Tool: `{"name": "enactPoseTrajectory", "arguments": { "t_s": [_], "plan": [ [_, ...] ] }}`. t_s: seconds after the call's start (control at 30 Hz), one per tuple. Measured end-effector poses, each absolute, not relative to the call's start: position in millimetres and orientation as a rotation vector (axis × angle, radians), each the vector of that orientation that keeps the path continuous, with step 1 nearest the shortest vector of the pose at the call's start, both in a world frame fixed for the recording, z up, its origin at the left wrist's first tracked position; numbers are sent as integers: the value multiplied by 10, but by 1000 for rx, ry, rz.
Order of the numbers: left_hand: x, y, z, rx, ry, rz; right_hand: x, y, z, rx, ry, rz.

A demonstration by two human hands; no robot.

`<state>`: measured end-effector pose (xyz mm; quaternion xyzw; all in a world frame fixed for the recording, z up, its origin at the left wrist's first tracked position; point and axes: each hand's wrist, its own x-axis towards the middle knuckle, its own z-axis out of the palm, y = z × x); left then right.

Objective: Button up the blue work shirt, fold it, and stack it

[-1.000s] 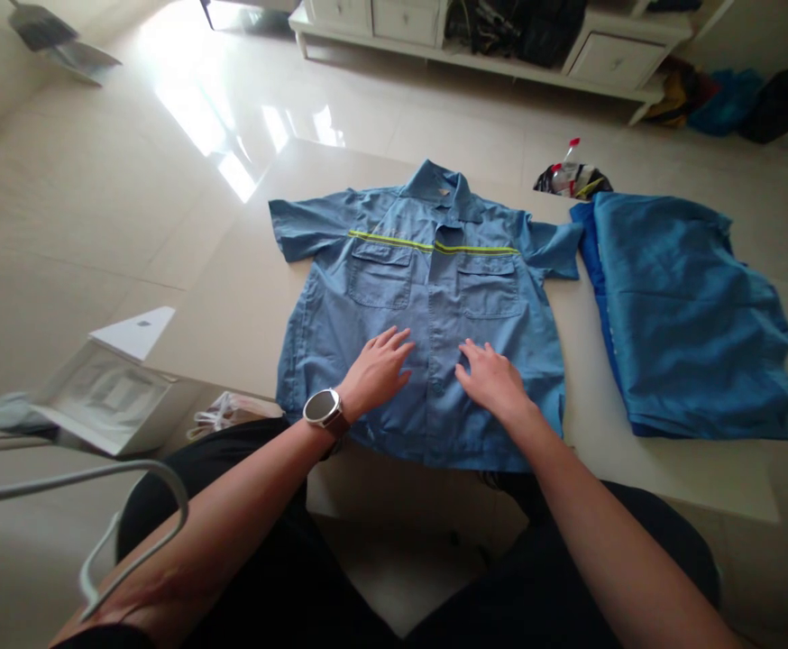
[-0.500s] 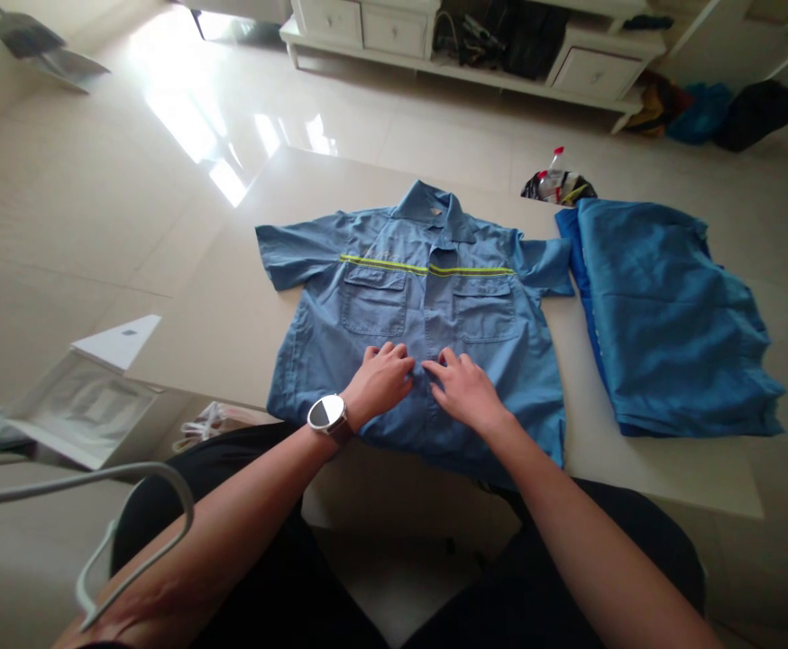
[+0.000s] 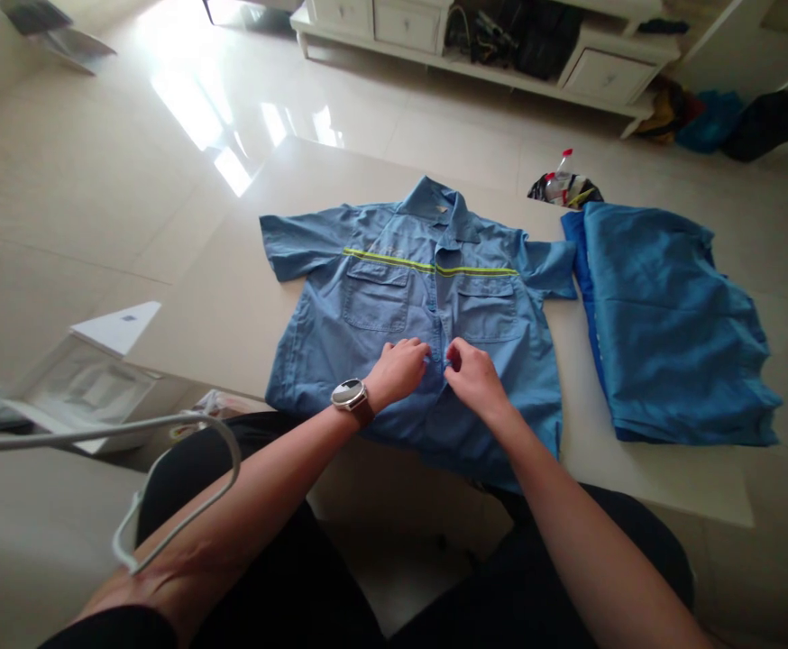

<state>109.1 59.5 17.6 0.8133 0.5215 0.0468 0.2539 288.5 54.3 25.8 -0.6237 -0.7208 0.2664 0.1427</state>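
A blue short-sleeved work shirt (image 3: pixel 373 306) with a yellow-green chest stripe lies face up on a pale low table (image 3: pixel 232 297), collar away from me. My left hand (image 3: pixel 399 370), with a watch on its wrist, and my right hand (image 3: pixel 475 379) meet at the shirt's front placket below the two chest pockets. Both hands have their fingers curled in a pinch on the placket fabric. What lies under the fingertips is hidden.
A second pile of blue cloth (image 3: pixel 664 324) lies on the table's right side. A dark bag with a red-capped bottle (image 3: pixel 564 187) sits beyond it. A white hanger (image 3: pixel 178 505) hangs at my left. An open white box (image 3: pixel 89 379) is on the floor, a white cabinet (image 3: pixel 502 45) at the back.
Both hands have gone from lying flat and apart on the shirt's lower front to closing together in a pinch at the centre placket, slightly higher up.
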Motion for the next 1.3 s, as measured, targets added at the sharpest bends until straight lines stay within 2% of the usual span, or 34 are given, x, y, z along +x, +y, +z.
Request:
{"name": "enactPoseTrajectory", "arguments": {
  "t_s": [0.63, 0.9, 1.3],
  "plan": [
    [1309, 701, 9, 2082, 1473, 287, 2964, 563, 353, -1749, -1954, 883],
    [1274, 699, 81, 2033, 1404, 471, 2892, 554, 391, -1706, -1886, 944],
    [1223, 701, 90, 1938, 1444, 516, 2837, 539, 370, -1661, -1844, 954]
  ]
}}
